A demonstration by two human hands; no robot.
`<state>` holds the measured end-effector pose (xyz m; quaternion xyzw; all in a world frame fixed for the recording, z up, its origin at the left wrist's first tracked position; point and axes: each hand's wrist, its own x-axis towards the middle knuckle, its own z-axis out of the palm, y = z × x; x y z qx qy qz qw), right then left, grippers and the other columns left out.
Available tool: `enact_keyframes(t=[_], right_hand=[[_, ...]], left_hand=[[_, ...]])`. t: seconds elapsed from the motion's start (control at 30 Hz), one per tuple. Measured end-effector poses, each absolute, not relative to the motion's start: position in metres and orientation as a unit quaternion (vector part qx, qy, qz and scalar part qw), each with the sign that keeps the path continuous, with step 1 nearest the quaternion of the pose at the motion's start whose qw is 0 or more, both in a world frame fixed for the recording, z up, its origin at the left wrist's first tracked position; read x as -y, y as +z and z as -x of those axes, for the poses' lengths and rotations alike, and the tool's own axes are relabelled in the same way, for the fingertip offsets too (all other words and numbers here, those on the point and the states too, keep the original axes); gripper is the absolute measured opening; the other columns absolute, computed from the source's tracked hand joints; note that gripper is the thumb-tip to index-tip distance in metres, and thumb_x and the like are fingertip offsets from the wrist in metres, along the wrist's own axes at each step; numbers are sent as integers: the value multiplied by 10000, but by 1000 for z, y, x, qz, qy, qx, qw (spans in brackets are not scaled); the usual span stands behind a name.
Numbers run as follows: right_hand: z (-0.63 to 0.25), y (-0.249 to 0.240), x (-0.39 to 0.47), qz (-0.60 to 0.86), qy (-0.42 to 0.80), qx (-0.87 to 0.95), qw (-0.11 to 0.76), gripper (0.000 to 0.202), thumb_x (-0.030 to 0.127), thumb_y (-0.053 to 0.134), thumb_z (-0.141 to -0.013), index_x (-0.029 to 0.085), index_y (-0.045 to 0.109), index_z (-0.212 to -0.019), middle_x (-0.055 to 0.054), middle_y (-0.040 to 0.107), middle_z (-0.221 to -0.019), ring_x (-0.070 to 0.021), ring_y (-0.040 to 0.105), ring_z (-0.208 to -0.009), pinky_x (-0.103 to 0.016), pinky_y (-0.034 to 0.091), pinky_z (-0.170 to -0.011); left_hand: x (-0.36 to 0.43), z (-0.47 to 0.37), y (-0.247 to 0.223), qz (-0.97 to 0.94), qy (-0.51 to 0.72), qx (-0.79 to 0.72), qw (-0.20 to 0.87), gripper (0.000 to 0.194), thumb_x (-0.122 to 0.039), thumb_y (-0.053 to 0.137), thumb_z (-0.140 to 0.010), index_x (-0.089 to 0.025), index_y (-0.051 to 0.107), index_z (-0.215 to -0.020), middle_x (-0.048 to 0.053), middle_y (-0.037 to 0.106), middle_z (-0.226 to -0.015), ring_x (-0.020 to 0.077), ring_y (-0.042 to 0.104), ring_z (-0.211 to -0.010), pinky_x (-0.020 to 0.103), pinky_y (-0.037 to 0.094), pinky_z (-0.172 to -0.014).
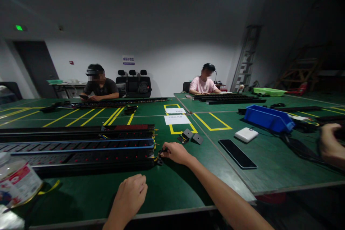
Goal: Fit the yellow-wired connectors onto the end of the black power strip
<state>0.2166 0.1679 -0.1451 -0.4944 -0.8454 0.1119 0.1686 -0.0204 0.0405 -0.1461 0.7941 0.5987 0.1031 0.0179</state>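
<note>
My right hand [176,152] pinches a small black part [160,160] at the right end of the nearest long black strip. Short yellow wires [156,158] stick out of that end, beside the part. My left hand [130,196] rests in a loose fist near the table's front edge, and nothing shows in it. The black socket strips [88,157] lie side by side, with rows of red dots and a blue edge on one. Two small dark grey blocks [197,138] sit beyond my right hand, one with wires.
A clear jar with a red label [21,183] stands at front left. To the right lie a phone [237,153], a white box [246,134] and a blue bin [268,118]. Another person's hand [332,143] reaches in at far right. Two people [203,84] sit across the table.
</note>
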Motion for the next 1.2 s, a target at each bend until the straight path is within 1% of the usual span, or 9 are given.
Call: enact_keyframes(t=[0.33,0.6,0.83,1.2], right_hand=[[-216,-143,-167,496,112,845,166,263,441,691,-900,258,672,-1089,-8,724,-936,-167,653,-814,-246,298,-610],[-216,-144,-167,499,114,843,167,264,440,686,-899,266,679,-1098,-8,727,-928,-172,648,-809,-247,315,-623],[-216,-144,-167,497,115,843,173,260,440,692,-894,267,683,-1087,-2,726,-902,-173,651,-804,-246,304,-621],[-216,-144,-167,501,109,843,166,263,442,695,-897,267,676,-1092,-4,728,-924,-176,662,-831,-246,312,-625]], left_hand=[[-39,19,-143,-793,109,-599,28,302,-95,348,-905,-184,450,-635,-2,518,-669,121,478,-620,295,255,-616],[-40,20,-144,-794,108,-598,26,302,-106,346,-915,-190,448,-643,4,542,-682,128,512,-635,302,261,-621],[-40,21,-145,-797,97,-596,24,290,-105,360,-917,-192,477,-666,16,590,-724,143,568,-695,311,272,-651],[-40,20,-143,-795,101,-597,20,301,-89,367,-908,-191,482,-649,9,565,-691,135,543,-646,306,261,-626]])
